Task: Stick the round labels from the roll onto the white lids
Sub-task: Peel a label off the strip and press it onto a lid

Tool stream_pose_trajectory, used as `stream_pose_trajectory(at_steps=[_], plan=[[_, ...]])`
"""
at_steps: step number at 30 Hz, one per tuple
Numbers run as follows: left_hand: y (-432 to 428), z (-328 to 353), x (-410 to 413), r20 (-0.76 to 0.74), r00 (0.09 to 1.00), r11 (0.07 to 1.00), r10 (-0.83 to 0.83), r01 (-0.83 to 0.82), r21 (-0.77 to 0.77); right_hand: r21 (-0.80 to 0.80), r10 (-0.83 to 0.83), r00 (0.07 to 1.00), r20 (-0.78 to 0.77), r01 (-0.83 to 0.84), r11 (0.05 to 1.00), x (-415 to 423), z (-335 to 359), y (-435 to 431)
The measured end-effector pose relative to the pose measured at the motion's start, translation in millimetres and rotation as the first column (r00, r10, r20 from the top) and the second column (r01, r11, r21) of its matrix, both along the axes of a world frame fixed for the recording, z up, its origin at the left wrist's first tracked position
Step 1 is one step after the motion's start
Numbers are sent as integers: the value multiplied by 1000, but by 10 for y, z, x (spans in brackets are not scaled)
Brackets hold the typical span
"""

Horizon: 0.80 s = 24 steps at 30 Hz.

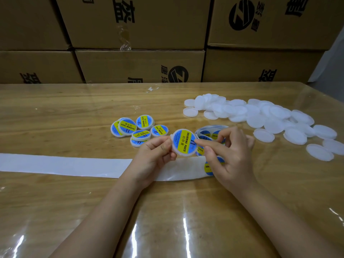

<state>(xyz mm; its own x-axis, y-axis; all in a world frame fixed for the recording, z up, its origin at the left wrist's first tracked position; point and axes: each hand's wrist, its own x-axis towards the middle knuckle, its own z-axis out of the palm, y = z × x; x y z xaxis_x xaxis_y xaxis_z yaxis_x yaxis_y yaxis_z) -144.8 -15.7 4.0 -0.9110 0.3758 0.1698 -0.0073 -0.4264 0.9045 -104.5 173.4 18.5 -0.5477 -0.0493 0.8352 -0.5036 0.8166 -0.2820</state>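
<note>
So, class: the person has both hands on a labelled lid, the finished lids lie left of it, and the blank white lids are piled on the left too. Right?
No. The head view shows the blank white lids piled on the right. The rest holds: left hand and right hand are on the labelled lid, finished lids left of it.

Held lid point(183, 142): white, wearing a blue-and-yellow label, up off the worktop point(74, 108) between both hands.
Left hand point(156, 155): pinches its left edge.
Right hand point(229, 159): thumb and forefinger pinch its right edge.
Label roll point(210, 132): loosely coiled, just behind the right hand.
Backing strip point(65, 164): white, running left under the hands.
Labelled lids point(137, 129): cluster to the left, some overlapping.
Plain lids point(260, 116): heap at the right.
Cardboard boxes point(139, 66): stacked behind.
</note>
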Motion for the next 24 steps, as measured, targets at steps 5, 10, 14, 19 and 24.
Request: stream_pose_trajectory(at_steps=[5,10,14,19,24], plan=[[-15,4,33,-21,990,989,-139,138,-43,17,-4,1000,8,4,1000,22,21,-14],[4,8,51,-2,982,979,-190,189,-74,75,83,996,-13,-82,994,59,-1,-111],[5,10,58,-4,985,981,-173,172,-92,106,97,995,-5,-96,990,59,-13,-132],[-15,-12,35,0,987,986,-158,158,-48,52,-7,1000,-26,9,999,18,-12,-40],[-31,-11,6,6,995,995,-98,98,20,47,-25,999,-39,27,999,8,-16,-17]])
